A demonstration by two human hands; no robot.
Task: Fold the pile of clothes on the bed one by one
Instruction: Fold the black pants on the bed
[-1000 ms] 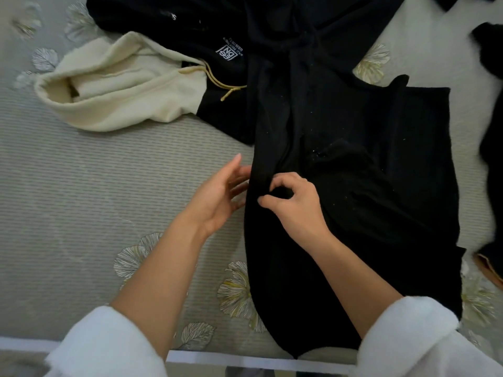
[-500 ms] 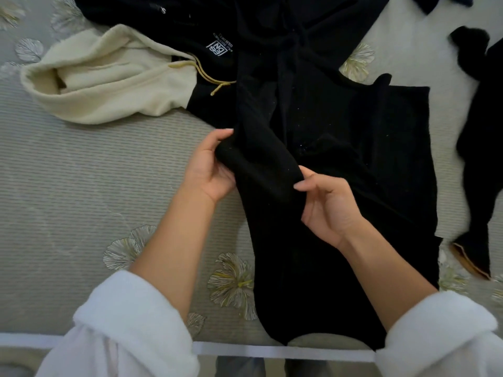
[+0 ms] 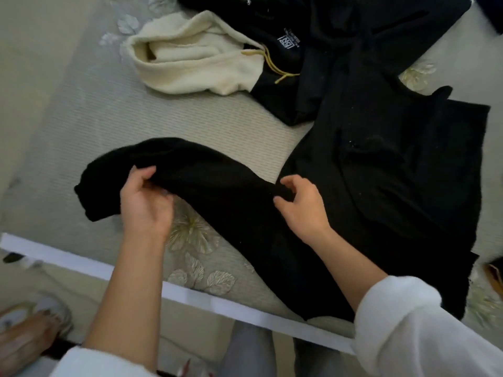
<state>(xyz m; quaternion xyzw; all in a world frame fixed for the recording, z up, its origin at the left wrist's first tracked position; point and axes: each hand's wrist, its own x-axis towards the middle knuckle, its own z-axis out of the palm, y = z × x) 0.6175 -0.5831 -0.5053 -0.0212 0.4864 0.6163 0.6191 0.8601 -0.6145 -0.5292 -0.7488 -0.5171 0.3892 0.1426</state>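
Black sweater (image 3: 386,202) is spread flat on the bed (image 3: 89,123), with the hem reaching the near edge. One sleeve (image 3: 206,172) is pulled out to the left. The left hand (image 3: 144,205) grips it near the cuff and the right hand (image 3: 302,210) pinches it up by the shoulder. Right behind it and touching is a rumpled black hoodie (image 3: 334,25) with a cream hood (image 3: 196,61).

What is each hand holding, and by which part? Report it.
Both hold the black sleeve: the left hand grips it near its free end, and the right hand pinches it nearer the garment's body.
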